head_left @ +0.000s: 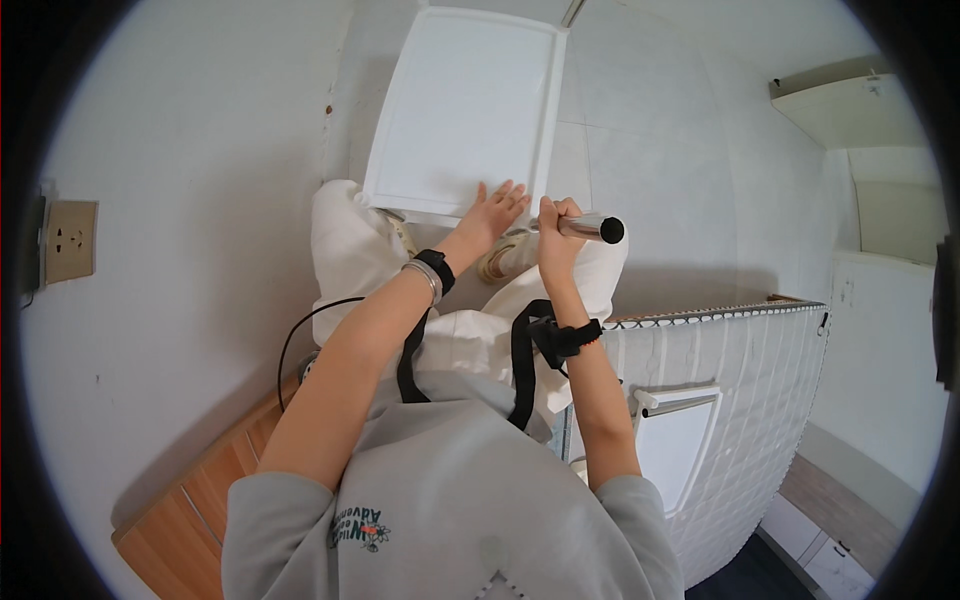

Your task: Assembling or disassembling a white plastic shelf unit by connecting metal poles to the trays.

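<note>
A white rectangular shelf tray [465, 105] with a raised rim lies in front of me, its near edge by my knees. My left hand [492, 215] rests on its near right part, fingers stretched out and spread. Just beyond the tray's near right corner, my right hand [558, 225] is wrapped round a shiny metal tube [585, 227]. The tube's black-looking end points right and toward me. Its other end is hidden by my fingers and the tray corner, so I cannot see whether it touches the tray.
To my right stands a bed-like surface with a pale checked cover [745, 400]; a second white tray [680, 450] with a metal tube [680, 406] lies on it. A wooden cabinet [200, 515] is at lower left. A wall socket [71, 241] is at far left.
</note>
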Available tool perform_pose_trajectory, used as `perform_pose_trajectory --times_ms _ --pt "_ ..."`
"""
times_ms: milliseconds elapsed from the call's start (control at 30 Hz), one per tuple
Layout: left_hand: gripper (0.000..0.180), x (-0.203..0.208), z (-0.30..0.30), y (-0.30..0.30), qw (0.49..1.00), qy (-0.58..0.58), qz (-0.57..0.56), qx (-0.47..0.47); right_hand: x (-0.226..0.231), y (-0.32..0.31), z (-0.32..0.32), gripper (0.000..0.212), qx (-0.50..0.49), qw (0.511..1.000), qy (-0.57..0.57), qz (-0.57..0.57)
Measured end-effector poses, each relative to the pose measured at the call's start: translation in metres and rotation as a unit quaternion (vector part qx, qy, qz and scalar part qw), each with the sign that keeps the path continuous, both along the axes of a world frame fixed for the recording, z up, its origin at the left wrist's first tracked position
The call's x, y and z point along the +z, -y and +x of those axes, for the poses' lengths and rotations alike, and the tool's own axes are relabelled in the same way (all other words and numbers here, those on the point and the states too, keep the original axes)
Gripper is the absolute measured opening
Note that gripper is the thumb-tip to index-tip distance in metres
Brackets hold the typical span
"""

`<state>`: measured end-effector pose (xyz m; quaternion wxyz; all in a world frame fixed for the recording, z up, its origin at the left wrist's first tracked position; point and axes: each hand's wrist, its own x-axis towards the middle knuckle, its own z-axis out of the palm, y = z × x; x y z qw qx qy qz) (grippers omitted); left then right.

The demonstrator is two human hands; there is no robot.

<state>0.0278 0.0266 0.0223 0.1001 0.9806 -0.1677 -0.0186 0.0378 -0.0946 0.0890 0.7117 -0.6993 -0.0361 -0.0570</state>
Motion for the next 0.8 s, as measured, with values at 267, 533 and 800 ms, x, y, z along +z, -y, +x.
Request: perform_pose_trajectory --times_ms 267,533,800 --pt "0.043 -0.009 -0.004 0.002 0.999 0.039 -0.004 0.001 0.010 0.019 0.019 0.028 0.185 0.979 -0.045 -0.075" --pt "0.043 -0.007 -0.001 0.006 1.000 0.020 0.004 -0.006 0.031 0.018 0.038 0.028 0.265 0.953 -0.097 -0.115" --pt "0.045 0.001 -0.002 0.003 1.000 -0.014 0.016 -0.009 0.003 0.008 -0.002 0.032 0.076 0.991 0.010 -0.106"
